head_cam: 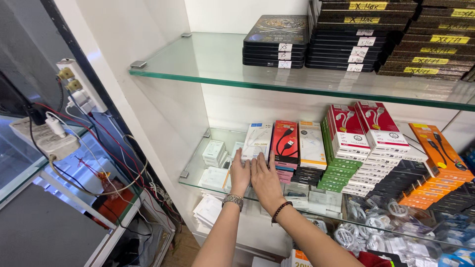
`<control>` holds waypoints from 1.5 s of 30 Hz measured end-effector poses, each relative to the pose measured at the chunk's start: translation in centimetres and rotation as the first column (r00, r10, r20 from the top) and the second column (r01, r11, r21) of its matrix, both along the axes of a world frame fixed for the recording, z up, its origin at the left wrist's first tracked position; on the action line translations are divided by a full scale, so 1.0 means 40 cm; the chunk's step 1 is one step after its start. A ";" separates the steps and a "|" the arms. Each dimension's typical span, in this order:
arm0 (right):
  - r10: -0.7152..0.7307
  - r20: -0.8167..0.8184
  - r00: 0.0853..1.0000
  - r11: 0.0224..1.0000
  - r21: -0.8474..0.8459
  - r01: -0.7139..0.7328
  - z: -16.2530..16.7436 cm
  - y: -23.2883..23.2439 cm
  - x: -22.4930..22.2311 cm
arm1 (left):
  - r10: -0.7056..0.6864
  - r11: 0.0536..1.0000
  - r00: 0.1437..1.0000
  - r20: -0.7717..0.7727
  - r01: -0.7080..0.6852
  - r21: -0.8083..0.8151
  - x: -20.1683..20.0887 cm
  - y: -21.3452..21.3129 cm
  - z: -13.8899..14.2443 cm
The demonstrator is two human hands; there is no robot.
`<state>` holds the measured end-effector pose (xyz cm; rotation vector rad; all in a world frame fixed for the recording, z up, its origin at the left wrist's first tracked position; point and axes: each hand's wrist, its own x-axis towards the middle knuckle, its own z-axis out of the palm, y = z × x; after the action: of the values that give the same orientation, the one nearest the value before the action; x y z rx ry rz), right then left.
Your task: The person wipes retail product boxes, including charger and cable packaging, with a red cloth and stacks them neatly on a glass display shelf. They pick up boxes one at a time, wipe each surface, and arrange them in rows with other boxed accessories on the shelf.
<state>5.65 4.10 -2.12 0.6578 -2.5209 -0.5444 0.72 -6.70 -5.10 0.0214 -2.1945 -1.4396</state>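
My left hand (240, 174), with a metal watch at the wrist, lies flat on the middle glass shelf (195, 179), fingers reaching toward a white boxed charger pack (258, 141). My right hand (265, 179), with a dark bead bracelet, rests beside it, fingers spread against the same white pack and the stack under it. Neither hand grips anything. Right of the white pack stand a red cable box (285, 142) and a white-and-orange box (311, 145).
Small white boxes (213, 152) sit at the shelf's left. Stacks of green, black and orange boxes (376, 168) fill its right side. Black flat cases (277, 42) stack on the upper glass shelf. Coiled white cables (366, 225) lie below. Power strips and wires (74, 99) hang at left.
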 end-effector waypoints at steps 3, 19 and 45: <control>-0.004 0.058 0.998 1.000 -0.003 0.004 0.007 0.000 -0.018 | 0.017 1.000 0.999 0.047 -0.017 -0.006 -0.001 -0.003 -0.002; 0.080 -0.034 0.996 0.997 0.007 -0.080 0.032 0.022 0.029 | 0.063 0.997 0.986 0.155 -0.057 -0.043 0.001 -0.015 0.017; 0.038 0.433 0.900 0.021 -0.901 0.433 -0.222 0.826 0.729 | -0.245 0.943 0.969 -0.013 0.242 0.228 0.722 0.724 -0.105</control>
<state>34.82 37.14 -10.99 -0.2692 -2.4492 1.4414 29.60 22.26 -9.28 -0.1655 -2.0886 -1.8292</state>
